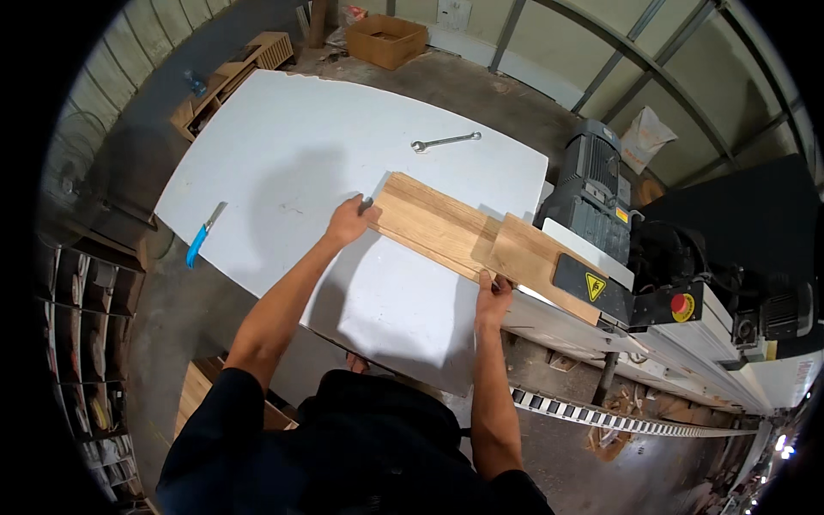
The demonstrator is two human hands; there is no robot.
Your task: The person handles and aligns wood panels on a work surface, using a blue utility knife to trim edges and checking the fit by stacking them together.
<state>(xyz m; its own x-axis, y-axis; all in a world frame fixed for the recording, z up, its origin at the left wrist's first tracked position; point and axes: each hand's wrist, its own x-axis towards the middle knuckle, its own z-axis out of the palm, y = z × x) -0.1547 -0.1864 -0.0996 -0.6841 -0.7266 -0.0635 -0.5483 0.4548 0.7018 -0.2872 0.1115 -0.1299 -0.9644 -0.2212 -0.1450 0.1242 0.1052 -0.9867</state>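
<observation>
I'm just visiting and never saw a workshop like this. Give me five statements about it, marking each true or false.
1. The left hand is at the left end of the wooden board. True.
2. The wrench lies on the floor. False: the wrench lies on the white tabletop.
3. The blue-handled tool lies near the tabletop's left edge. True.
4. The right hand is pressing the red button. False: the right hand is at the board's near edge; the red button is off to its right, untouched.
5. A cardboard box stands on the floor beyond the tabletop. True.
</observation>
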